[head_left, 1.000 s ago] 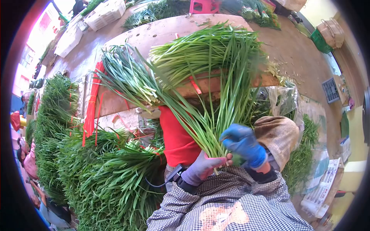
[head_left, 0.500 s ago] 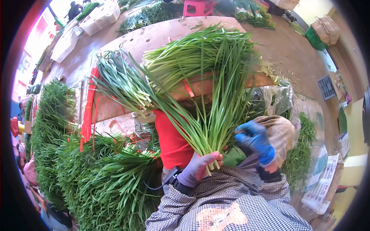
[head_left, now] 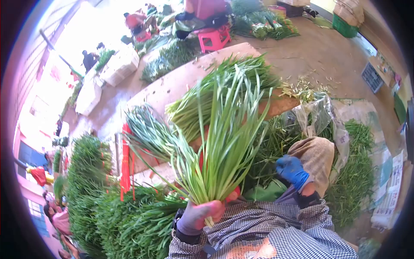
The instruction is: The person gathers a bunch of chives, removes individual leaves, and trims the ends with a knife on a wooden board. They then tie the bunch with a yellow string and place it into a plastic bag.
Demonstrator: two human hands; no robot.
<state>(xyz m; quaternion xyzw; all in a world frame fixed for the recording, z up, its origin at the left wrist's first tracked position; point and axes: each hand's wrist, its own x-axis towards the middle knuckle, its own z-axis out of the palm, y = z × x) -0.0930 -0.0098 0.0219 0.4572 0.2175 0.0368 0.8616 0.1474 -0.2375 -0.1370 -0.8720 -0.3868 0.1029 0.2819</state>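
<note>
My left hand (head_left: pixel 202 216), in a purple-grey glove, is wrapped round the base of a bunch of long green stalks (head_left: pixel 215 155), whose leaves fan upward. My right hand (head_left: pixel 293 170), in a blue glove, is apart from the bunch, over the right knee; its fingers look curled and what they hold, if anything, is hidden. Beyond the held bunch, a pile of green stalks (head_left: pixel 189 103) lies on a board (head_left: pixel 161 93). A smaller, darker pile (head_left: pixel 148 129) is at its left, beside red ties (head_left: pixel 125 162).
Large heaps of tied greens (head_left: pixel 129 224) stand at the left. A clear plastic bag (head_left: pixel 340 134) and loose greens (head_left: pixel 353 172) are at the right. Behind the board are a pink stool (head_left: pixel 214 39), white crates (head_left: pixel 120 68) and people (head_left: pixel 136 21).
The view has tilted up and turned, showing more background. My left hand has shifted left and down with the bunch, which now stands more upright. My right hand has drawn away from the stalks.
</note>
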